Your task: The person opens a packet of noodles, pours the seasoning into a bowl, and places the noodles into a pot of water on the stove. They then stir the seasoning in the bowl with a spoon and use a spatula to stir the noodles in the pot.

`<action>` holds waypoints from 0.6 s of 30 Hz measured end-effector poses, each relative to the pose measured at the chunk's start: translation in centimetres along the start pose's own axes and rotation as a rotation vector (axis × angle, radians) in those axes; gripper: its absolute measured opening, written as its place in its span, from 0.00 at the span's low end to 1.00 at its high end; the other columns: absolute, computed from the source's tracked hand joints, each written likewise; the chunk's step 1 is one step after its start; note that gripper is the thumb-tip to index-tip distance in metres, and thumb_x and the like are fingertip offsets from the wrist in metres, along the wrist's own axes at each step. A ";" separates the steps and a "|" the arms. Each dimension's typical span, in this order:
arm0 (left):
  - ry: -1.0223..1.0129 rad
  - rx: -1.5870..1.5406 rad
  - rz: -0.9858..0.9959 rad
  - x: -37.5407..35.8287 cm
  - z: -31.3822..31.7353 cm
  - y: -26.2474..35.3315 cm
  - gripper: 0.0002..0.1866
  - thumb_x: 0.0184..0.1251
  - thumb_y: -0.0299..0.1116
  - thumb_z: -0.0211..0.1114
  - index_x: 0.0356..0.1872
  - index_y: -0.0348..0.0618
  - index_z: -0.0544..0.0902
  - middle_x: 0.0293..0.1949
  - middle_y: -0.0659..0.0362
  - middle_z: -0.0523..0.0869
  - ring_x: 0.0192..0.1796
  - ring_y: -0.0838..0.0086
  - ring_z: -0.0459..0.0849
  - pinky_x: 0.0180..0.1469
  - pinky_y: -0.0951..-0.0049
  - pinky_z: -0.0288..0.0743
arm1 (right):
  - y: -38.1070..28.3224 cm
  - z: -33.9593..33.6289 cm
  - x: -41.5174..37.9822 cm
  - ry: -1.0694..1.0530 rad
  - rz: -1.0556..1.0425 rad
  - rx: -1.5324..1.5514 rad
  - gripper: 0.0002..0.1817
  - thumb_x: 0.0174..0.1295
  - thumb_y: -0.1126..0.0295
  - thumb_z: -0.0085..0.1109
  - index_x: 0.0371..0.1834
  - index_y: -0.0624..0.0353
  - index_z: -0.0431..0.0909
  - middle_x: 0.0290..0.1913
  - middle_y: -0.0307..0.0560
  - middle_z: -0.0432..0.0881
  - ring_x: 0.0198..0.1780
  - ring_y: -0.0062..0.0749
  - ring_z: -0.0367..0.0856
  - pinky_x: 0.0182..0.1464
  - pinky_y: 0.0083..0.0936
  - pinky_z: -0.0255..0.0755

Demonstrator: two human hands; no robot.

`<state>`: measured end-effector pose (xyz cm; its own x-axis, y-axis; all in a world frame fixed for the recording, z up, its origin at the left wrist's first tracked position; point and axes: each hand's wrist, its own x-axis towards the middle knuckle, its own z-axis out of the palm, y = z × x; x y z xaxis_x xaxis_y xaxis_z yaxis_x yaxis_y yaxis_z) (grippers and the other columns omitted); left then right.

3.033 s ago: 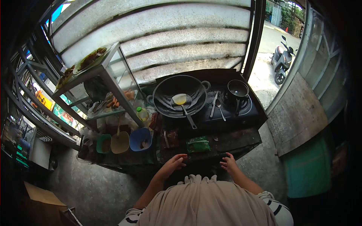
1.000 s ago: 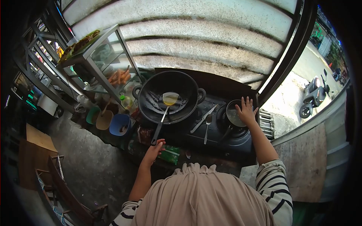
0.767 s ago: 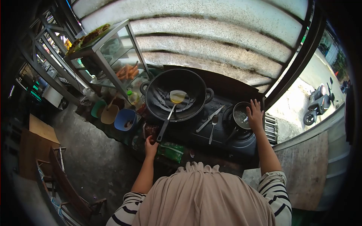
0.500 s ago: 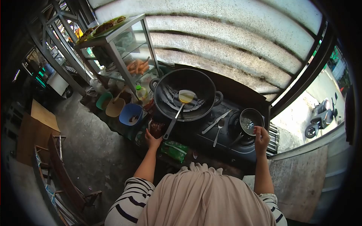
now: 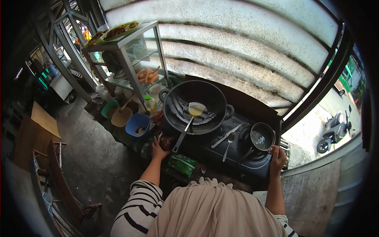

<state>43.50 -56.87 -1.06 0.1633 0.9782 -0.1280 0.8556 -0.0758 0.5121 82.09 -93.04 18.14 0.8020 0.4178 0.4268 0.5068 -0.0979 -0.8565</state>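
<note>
My left hand (image 5: pixel 158 152) is closed around the near side of a container of dark reddish-brown stuff (image 5: pixel 167 143); a light spoon-like handle shows at its top. Beside it, a slotted turner (image 5: pixel 182 137) with a black handle rests in the large black wok (image 5: pixel 172 103), its blade in the bowl. My right hand (image 5: pixel 278 157) is pinched shut just off the near right rim of a small dark pan (image 5: pixel 268 132) on the right burner. The pan holds a little clear, shiny liquid. Whatever the right fingers hold is too small to make out.
A knife (image 5: pixel 226 136) and a spoon (image 5: pixel 227 150) lie on the black stove (image 5: pixel 241 168). A green packet (image 5: pixel 182 164) lies at the front edge. Blue (image 5: pixel 136 127), peach and green bowls stand left, beside a bottle (image 5: pixel 150 104) and a glass case (image 5: pixel 138 59).
My right hand has drawn back from over the small pan to beside its rim. The container at my left hand has shifted slightly nearer me. The view has tilted slightly.
</note>
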 end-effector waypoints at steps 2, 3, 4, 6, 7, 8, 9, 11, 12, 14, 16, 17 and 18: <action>-0.092 0.104 -0.078 -0.9 -0.7 0.9 0.69 0.31 0.49 0.80 0.73 0.54 0.37 0.65 0.46 0.63 0.64 0.50 0.67 0.63 0.51 0.64 | 0.0 0.8 0.1 -0.011 -0.001 0.034 0.13 0.69 0.70 0.47 0.33 0.66 0.80 0.24 0.40 0.78 0.26 0.18 0.74 0.31 0.15 0.68; -0.052 0.097 -0.068 -1.2 -0.6 0.8 0.68 0.31 0.48 0.80 0.72 0.52 0.40 0.63 0.47 0.65 0.64 0.50 0.67 0.62 0.51 0.65 | 0.0 1.1 0.1 -0.020 0.004 0.058 0.13 0.69 0.69 0.47 0.33 0.66 0.80 0.24 0.40 0.78 0.26 0.18 0.74 0.31 0.15 0.68; -0.046 0.095 -0.072 -1.4 -0.7 0.6 0.68 0.31 0.48 0.80 0.72 0.52 0.40 0.63 0.47 0.65 0.64 0.50 0.67 0.62 0.51 0.65 | -0.1 1.4 0.3 -0.029 0.010 0.080 0.13 0.69 0.69 0.47 0.33 0.66 0.80 0.24 0.39 0.77 0.26 0.17 0.74 0.31 0.15 0.68; 0.149 0.052 -0.011 -1.6 -0.8 0.4 0.63 0.31 0.46 0.79 0.72 0.50 0.47 0.64 0.47 0.65 0.63 0.50 0.68 0.62 0.52 0.65 | -0.6 1.8 0.5 -0.041 0.014 0.080 0.13 0.69 0.70 0.47 0.33 0.66 0.79 0.24 0.39 0.77 0.26 0.17 0.74 0.31 0.15 0.68; 0.157 0.048 -0.015 -1.7 -0.9 0.3 0.63 0.31 0.46 0.79 0.72 0.50 0.47 0.64 0.47 0.65 0.63 0.50 0.68 0.62 0.52 0.65 | -0.8 2.0 0.6 -0.043 0.007 0.100 0.13 0.69 0.70 0.47 0.34 0.66 0.79 0.24 0.39 0.77 0.26 0.17 0.74 0.31 0.15 0.68; 0.339 -0.051 0.009 -1.7 -1.1 0.1 0.60 0.32 0.44 0.79 0.70 0.48 0.52 0.62 0.47 0.66 0.62 0.50 0.69 0.62 0.53 0.65 | -1.0 2.1 0.7 -0.046 -0.001 0.121 0.13 0.69 0.70 0.46 0.34 0.66 0.79 0.25 0.40 0.78 0.26 0.17 0.74 0.31 0.15 0.68; 0.523 -0.149 0.034 -1.6 -1.6 0.2 0.56 0.32 0.42 0.79 0.68 0.46 0.57 0.61 0.47 0.67 0.61 0.50 0.70 0.61 0.54 0.65 | -1.2 2.0 0.7 -0.060 -0.012 0.099 0.14 0.70 0.68 0.45 0.36 0.66 0.79 0.26 0.40 0.77 0.28 0.18 0.74 0.32 0.15 0.69; 0.627 -0.196 0.156 -2.0 -4.6 1.0 0.53 0.32 0.41 0.78 0.66 0.44 0.59 0.60 0.47 0.69 0.60 0.51 0.70 0.61 0.55 0.66 | -1.2 2.0 0.7 -0.051 -0.024 0.107 0.14 0.70 0.68 0.45 0.36 0.65 0.79 0.26 0.40 0.77 0.28 0.18 0.74 0.32 0.15 0.69; 0.720 -0.241 0.281 -2.4 -6.4 1.8 0.50 0.33 0.39 0.77 0.64 0.42 0.62 0.59 0.46 0.70 0.60 0.51 0.71 0.60 0.56 0.66 | -1.3 2.1 0.8 -0.038 -0.027 0.106 0.14 0.70 0.68 0.45 0.35 0.65 0.79 0.26 0.40 0.77 0.27 0.18 0.74 0.32 0.15 0.69; 0.765 -0.251 0.321 -3.4 -8.4 3.3 0.47 0.33 0.38 0.77 0.61 0.40 0.64 0.55 0.46 0.73 0.58 0.50 0.72 0.59 0.56 0.67 | -1.9 2.4 0.9 -0.043 -0.040 0.093 0.14 0.70 0.68 0.45 0.35 0.65 0.79 0.25 0.40 0.77 0.27 0.18 0.73 0.31 0.15 0.68; 0.734 -0.334 0.420 -4.5 -9.5 5.3 0.48 0.33 0.39 0.77 0.61 0.40 0.63 0.54 0.46 0.72 0.56 0.50 0.73 0.57 0.57 0.67 | -2.3 3.1 1.0 -0.097 -0.017 0.147 0.13 0.70 0.69 0.45 0.36 0.65 0.79 0.25 0.40 0.77 0.26 0.17 0.73 0.30 0.14 0.68; 0.736 -0.333 0.418 -5.6 -10.5 6.9 0.48 0.33 0.39 0.77 0.61 0.40 0.63 0.54 0.46 0.72 0.56 0.50 0.73 0.57 0.57 0.67 | -3.4 3.7 0.9 -0.112 0.017 0.176 0.13 0.69 0.68 0.48 0.34 0.65 0.79 0.24 0.40 0.78 0.25 0.16 0.74 0.28 0.14 0.66; 0.630 -0.257 0.529 -6.9 -11.5 8.9 0.49 0.34 0.40 0.77 0.61 0.38 0.62 0.52 0.46 0.72 0.55 0.52 0.73 0.54 0.59 0.70 | -4.1 4.5 0.7 -0.113 0.014 0.179 0.13 0.69 0.68 0.48 0.34 0.65 0.79 0.24 0.40 0.78 0.25 0.16 0.74 0.28 0.14 0.66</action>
<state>44.34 -62.08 14.20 0.1405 0.7572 0.6379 0.5937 -0.5800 0.5578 79.16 -88.30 20.65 0.7631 0.5172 0.3874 0.4234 0.0527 -0.9044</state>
